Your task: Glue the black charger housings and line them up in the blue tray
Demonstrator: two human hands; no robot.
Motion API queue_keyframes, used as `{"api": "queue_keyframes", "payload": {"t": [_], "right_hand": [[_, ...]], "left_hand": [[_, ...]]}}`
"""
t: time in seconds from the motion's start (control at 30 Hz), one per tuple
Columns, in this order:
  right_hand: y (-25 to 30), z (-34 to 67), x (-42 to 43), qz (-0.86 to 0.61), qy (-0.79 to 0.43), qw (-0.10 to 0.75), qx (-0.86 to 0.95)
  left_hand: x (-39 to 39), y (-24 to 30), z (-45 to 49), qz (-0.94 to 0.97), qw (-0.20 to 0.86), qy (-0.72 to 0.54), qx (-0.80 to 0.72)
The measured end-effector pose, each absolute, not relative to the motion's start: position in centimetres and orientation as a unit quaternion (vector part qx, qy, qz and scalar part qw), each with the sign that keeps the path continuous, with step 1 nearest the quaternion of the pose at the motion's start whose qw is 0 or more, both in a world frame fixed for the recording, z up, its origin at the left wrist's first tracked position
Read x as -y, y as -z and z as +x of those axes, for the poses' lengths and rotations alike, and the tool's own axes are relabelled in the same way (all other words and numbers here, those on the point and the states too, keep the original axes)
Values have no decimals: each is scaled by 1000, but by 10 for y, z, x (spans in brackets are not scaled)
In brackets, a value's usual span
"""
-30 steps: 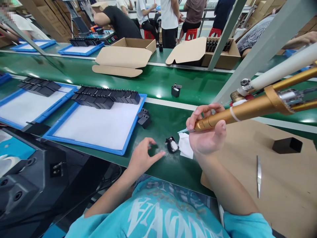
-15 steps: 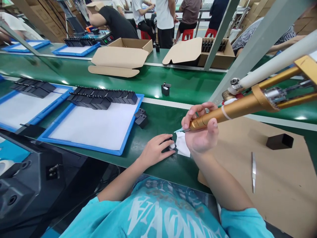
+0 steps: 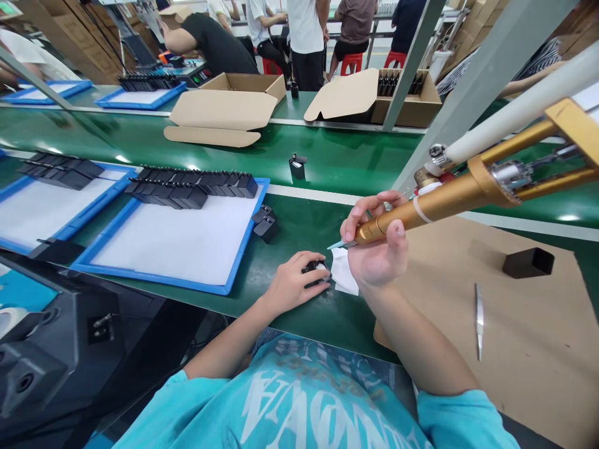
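My left hand [image 3: 297,284] rests on the green bench with its fingers closed around a small black part [image 3: 314,267] that has a clear, shiny end. Fingers cover most of that part. In my right hand [image 3: 377,249] is a gold dispensing gun [image 3: 421,209], gripped near its front end and tilted down to the left. Its light-blue tapered nozzle [image 3: 336,245] points toward the small part, a short way above and right of it. A white paper sheet [image 3: 345,273] lies under the nozzle, between my hands.
Left stands a blue-rimmed tray [image 3: 229,288] with rows of black boxes [image 3: 187,190]; two black pieces [image 3: 265,223] sit beside it. One black box [image 3: 297,166] stands on the green belt [image 3: 355,159]. Right, cardboard [image 3: 444,324] bears tweezers [image 3: 479,321] and a black sleeve [image 3: 528,262]. People work beyond.
The black box on the belt has moved left. My left fingers have shifted slightly on the small part, so more of its black body shows. My right hand has hardly moved.
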State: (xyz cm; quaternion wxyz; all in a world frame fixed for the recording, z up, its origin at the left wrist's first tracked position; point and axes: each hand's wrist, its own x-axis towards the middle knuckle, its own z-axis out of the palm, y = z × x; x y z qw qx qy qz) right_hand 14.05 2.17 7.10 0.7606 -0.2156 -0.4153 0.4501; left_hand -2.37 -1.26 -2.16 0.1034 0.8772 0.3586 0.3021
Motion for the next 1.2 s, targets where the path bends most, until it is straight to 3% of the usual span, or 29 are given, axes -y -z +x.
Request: {"api": "queue_keyframes", "payload": {"t": [1.2], "right_hand": [[-69,141,-23,-173,-466,765,409]], "left_hand": [[5,33,-31,880,67,-361,-301]]}}
